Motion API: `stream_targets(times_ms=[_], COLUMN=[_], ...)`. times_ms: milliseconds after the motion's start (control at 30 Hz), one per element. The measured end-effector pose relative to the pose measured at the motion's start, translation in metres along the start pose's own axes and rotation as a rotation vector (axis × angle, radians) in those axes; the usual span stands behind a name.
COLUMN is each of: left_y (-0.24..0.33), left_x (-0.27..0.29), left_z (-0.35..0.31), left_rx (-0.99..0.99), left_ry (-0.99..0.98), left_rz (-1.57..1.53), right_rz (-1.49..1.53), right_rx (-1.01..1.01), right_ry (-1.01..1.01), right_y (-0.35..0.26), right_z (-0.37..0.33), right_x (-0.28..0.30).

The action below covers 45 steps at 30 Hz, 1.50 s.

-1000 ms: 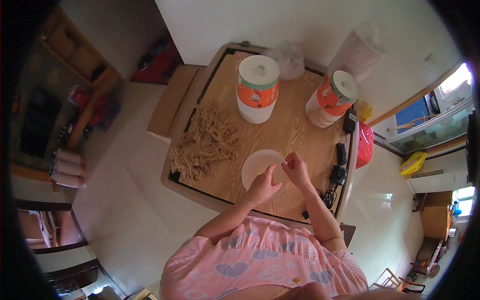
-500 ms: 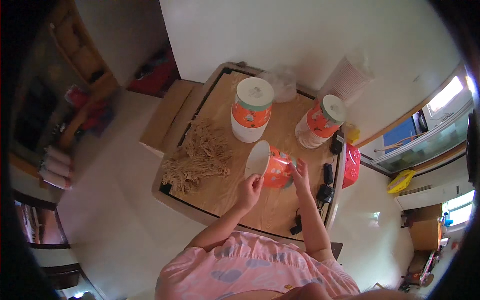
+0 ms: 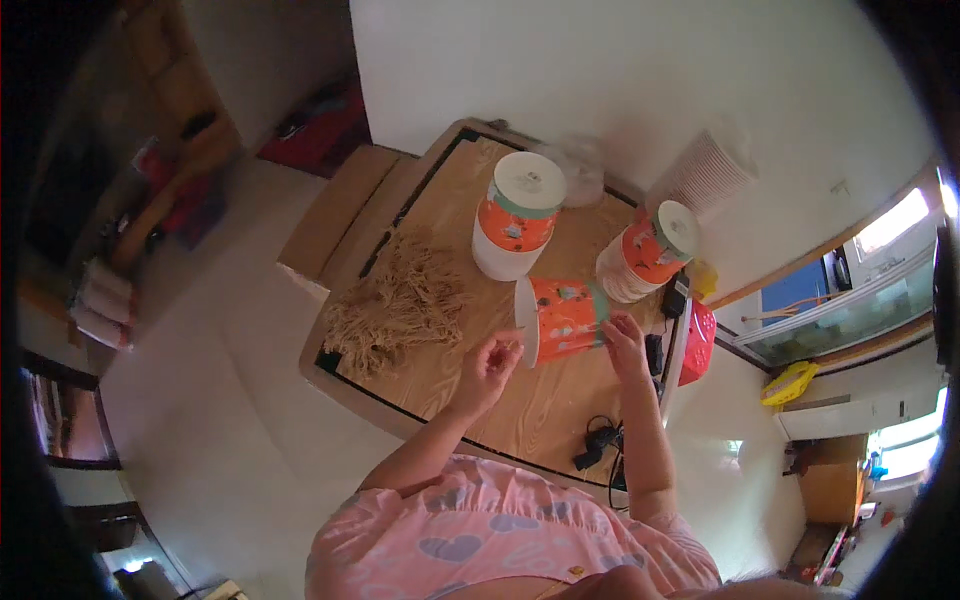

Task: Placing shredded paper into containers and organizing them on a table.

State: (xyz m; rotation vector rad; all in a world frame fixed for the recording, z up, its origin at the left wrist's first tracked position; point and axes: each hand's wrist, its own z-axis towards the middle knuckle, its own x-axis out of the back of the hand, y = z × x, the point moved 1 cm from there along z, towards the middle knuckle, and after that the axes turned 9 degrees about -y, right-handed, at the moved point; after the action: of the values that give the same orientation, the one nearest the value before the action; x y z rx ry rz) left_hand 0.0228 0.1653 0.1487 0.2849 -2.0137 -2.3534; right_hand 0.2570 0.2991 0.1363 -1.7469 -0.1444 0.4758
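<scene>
Hands apart: left hand (image 3: 492,366) by the rim, right hand (image 3: 626,342) at the base of a sideways orange bucket (image 3: 568,318) (left's two o'clock), grips unclear; step presumably positioning, next needing steady support.

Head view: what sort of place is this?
Probably a room in a home, judging by the wood-grain table against a white wall and, at right, what looks like a wooden cabinet near a bright window.
</scene>
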Motion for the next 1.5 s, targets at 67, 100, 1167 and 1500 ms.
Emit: stream_targets(times_ms=[67, 100, 1167, 1500], left_y=[0.025, 0.025, 0.027, -0.017], left_x=[-0.004, -0.005, -0.018, -0.114], left_z=[0.002, 0.005, 0.041, 0.060], left_rx=[0.097, 0.095, 0.047, -0.009], left_ry=[-0.030, -0.025, 0.252, -0.145], left_rz=[-0.310, -0.314, 0.143, -0.295], right_rz=[0.117, 0.113, -0.655, -1.029], right_rx=[0.076, 0.075, 0.650, 0.814], right_ry=[-0.058, -0.061, 0.159, 0.351], right_y=[-0.012, -0.015, -0.072, -0.143], right_z=[-0.003, -0.004, -0.065, -0.061], right_x=[-0.004, -0.004, -0.086, -0.062])
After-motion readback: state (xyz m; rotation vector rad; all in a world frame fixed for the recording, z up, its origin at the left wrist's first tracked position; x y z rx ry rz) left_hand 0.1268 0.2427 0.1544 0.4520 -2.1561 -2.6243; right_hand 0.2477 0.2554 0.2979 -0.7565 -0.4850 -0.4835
